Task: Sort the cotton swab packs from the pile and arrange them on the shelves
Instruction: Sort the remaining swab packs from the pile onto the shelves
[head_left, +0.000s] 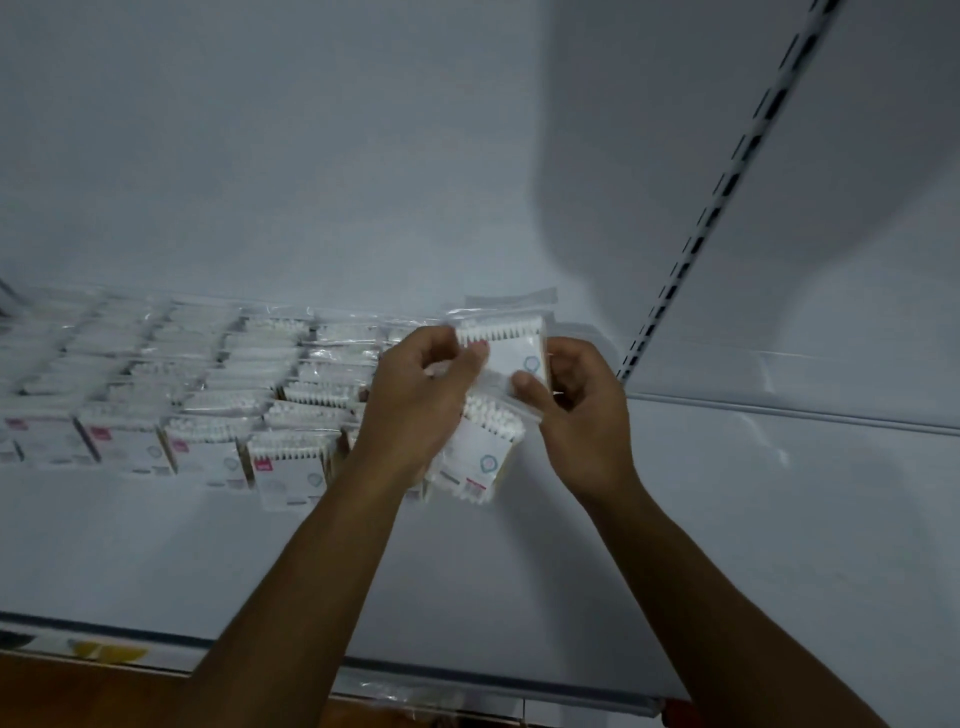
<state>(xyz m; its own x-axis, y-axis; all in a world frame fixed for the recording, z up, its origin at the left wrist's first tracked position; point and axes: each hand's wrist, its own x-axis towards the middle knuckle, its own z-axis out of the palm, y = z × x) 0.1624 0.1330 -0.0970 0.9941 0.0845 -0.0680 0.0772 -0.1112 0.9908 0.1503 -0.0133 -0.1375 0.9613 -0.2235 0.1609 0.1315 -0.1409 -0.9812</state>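
White shelf (519, 561), left hand (415, 405) and right hand (587, 415) pinching upright swab pack (511, 351), tips up

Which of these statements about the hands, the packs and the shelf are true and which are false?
1. Both hands, left hand and right hand, grip the upper pack. True.
2. The rows of packs lie to the right of the hands. False: they lie to the left.
3. The shelf is white. True.
4. The slotted rail stands at the left. False: it stands at the right.
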